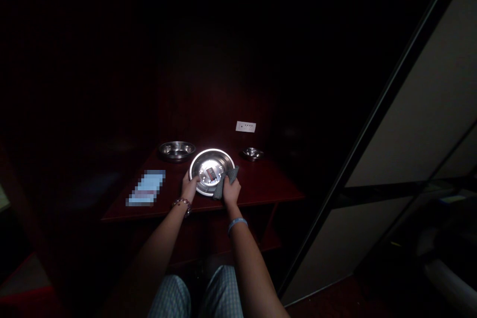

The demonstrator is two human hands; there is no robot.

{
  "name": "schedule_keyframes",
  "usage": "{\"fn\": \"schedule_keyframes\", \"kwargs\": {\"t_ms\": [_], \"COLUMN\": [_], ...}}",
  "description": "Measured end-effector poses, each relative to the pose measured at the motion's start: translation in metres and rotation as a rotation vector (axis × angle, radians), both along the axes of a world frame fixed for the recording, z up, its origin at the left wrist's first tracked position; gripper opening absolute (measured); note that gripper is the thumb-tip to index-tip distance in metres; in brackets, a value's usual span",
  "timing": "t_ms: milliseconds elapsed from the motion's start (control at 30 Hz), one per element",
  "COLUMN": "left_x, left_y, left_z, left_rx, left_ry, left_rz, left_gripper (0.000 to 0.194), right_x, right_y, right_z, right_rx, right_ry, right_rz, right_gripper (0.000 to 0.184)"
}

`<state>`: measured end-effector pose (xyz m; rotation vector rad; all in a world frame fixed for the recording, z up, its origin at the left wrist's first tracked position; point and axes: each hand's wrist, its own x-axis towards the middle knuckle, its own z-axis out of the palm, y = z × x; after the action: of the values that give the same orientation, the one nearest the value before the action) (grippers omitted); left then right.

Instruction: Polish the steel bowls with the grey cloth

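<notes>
A round stainless steel basin (204,163), tilted toward me, is held above the front of the dark red desk (261,190). A small dark label shows on its inner bottom. My left hand (190,186) grips the basin's left rim, with the thumb on the inside. In my right hand (231,191) is a grey cloth (219,190), bunched against the basin's lower right rim. The fingers behind the rim are hidden on both sides.
A second steel basin (177,151) stands at the desk's back left, and a smaller steel bowl (252,153) at the back right. A blurred, pale blue flat item (146,189) lies on the left. Behind, the wall carries a white socket plate (246,126). A light panel (417,94) rises at right.
</notes>
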<state>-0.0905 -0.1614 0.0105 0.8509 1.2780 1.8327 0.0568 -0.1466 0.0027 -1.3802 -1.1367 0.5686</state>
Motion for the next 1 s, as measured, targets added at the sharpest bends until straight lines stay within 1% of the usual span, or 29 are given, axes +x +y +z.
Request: {"fn": "schedule_keyframes", "kwargs": {"t_ms": [200, 333, 533, 667, 833, 1000], "left_x": [-0.0011, -0.0001, 0.0015, 0.0017, 0.0018, 0.0023], "left_y": [0.0013, 0.0018, 0.0009, -0.0010, -0.0018, -0.0018], "left_z": [-0.0015, -0.0025, -0.0031, -0.0016, -0.0014, -0.0017], "left_rx": [-0.007, 0.021, 0.035, 0.033, 0.021, -0.014], "left_ry": [0.005, -0.024, -0.063, -0.070, -0.032, -0.042], "left_rz": [-0.013, -0.033, -0.041, -0.046, -0.057, -0.096], "left_gripper": [0.037, 0.033, 0.030, 0.029, 0.025, 0.026], "right_x": [0.0012, 0.0012, 0.0009, 0.0007, 0.0008, 0.0009], "right_y": [0.0018, 0.0031, 0.0053, 0.0034, 0.0003, 0.0014], "right_z": [-0.0022, -0.0026, -0.0040, -0.0014, 0.0024, 0.0013], "right_rx": [0.012, -0.004, 0.034, -0.002, -0.041, -0.022], "right_ry": [-0.003, -0.017, -0.001, -0.002, -0.037, -0.060], "right_rz": [-0.006, -0.013, -0.048, -0.038, -0.017, -0.025], "right_gripper": [0.022, 0.022, 0.021, 0.021, 0.023, 0.023]}}
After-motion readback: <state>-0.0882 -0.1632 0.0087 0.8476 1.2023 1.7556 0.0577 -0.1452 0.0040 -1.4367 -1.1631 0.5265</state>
